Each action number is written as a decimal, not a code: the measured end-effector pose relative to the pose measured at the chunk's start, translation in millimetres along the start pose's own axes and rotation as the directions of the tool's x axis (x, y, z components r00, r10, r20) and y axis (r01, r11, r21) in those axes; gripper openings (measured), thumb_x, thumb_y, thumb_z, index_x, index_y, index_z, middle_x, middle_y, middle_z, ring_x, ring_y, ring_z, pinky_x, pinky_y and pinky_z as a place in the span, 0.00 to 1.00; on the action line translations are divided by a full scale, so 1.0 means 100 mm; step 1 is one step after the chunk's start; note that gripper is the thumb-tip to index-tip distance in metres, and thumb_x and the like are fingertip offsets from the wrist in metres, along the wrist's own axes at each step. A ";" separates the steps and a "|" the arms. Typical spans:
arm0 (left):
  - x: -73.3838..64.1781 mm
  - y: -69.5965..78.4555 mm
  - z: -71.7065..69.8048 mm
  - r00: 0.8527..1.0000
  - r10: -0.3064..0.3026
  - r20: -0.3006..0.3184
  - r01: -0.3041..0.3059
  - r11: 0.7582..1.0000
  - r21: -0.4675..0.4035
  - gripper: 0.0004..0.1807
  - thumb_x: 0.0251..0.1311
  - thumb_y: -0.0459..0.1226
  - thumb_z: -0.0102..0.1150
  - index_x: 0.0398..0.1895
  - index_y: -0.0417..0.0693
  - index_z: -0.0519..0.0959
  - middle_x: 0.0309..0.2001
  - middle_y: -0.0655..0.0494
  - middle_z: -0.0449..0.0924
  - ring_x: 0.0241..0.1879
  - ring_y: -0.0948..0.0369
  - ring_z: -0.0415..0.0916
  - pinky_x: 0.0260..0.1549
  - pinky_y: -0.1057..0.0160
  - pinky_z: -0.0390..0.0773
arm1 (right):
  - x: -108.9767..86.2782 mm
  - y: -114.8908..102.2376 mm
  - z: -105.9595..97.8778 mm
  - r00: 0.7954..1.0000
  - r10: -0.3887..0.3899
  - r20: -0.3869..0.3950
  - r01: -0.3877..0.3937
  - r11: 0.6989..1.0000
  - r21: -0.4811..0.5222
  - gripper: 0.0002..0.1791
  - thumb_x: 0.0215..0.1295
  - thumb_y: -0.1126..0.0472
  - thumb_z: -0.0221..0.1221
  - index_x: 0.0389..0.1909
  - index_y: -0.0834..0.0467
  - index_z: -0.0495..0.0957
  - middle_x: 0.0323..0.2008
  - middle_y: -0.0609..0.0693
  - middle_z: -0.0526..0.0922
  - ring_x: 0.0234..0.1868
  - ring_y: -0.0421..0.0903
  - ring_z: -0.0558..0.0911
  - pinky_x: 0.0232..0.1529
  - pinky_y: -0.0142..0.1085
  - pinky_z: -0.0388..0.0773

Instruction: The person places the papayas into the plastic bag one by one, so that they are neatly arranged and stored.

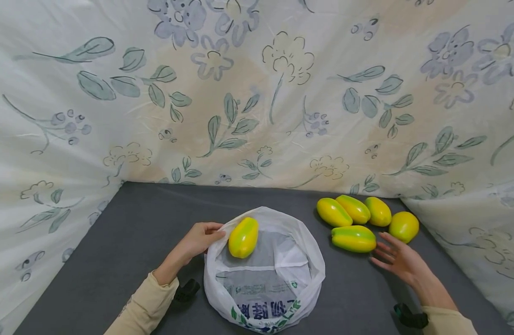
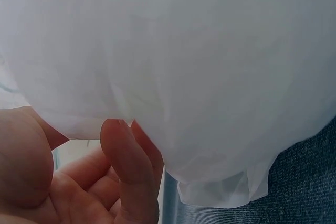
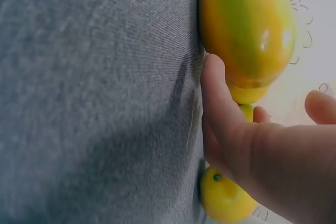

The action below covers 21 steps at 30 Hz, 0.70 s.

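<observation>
A white plastic bag (image 1: 315,274) stands with its mouth wide, green leaf prints and dark lettering showing inside. My left hand (image 1: 201,238) pinches the bag's left rim; the left wrist view shows the curled fingers (image 2: 126,153) against the white film. Inside the bag, by its far left wall, is a yellow-green papaya (image 1: 243,237). To the right of the bag, my right hand (image 1: 401,260) is spread beside the nearest papaya (image 1: 353,238), fingertips at its right end. In the right wrist view the fingers are extended and not wrapped round that fruit; contact is hard to tell.
Behind the nearest fruit, several more papayas (image 1: 334,211) lie in a cluster, the rightmost one (image 1: 403,226) end-on. Dark grey cloth (image 1: 156,209) covers the table. A flower-printed curtain (image 1: 248,116) rises at the back and both sides. Black straps circle both wrists.
</observation>
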<state>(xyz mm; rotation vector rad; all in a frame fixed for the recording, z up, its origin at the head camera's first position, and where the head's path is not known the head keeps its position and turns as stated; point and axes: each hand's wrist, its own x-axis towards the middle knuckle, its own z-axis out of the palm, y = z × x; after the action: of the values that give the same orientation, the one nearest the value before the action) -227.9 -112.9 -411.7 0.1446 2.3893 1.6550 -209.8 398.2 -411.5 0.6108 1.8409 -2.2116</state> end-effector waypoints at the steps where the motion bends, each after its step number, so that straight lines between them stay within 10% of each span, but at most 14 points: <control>1: 0.00 0.00 0.00 1.000 -0.001 0.000 0.001 1.000 0.002 0.19 0.66 0.38 0.55 0.57 0.37 0.75 0.44 0.49 0.80 0.31 0.59 0.77 0.27 0.62 0.78 | 0.02 0.00 0.01 1.000 0.002 -0.002 -0.002 1.000 -0.004 0.31 0.65 0.39 0.53 0.65 0.39 0.54 0.73 0.59 0.29 0.71 0.58 0.40 0.57 0.50 0.69; 15: 0.01 -0.01 0.00 1.000 0.004 0.000 -0.004 1.000 -0.005 0.19 0.66 0.37 0.56 0.56 0.37 0.76 0.43 0.50 0.81 0.30 0.59 0.77 0.27 0.62 0.78 | 0.17 -0.06 0.09 1.000 -0.021 0.010 0.022 0.973 -0.230 0.49 0.68 0.37 0.47 0.75 0.56 0.30 0.71 0.65 0.21 0.70 0.64 0.40 0.55 0.52 0.70; 21: 0.02 -0.03 0.00 1.000 -0.009 0.001 0.009 1.000 -0.004 0.19 0.66 0.38 0.56 0.57 0.38 0.76 0.43 0.50 0.80 0.31 0.59 0.77 0.27 0.62 0.78 | 0.19 -0.03 0.10 0.997 -0.025 0.076 0.045 0.959 -0.278 0.47 0.69 0.37 0.45 0.75 0.58 0.34 0.69 0.68 0.37 0.64 0.61 0.55 0.52 0.50 0.73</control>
<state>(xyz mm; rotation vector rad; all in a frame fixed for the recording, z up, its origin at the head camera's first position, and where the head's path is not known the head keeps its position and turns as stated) -229.3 -113.3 -414.5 0.1340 2.3822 1.6555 -229.5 390.8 -415.9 0.4408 2.0887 -1.9134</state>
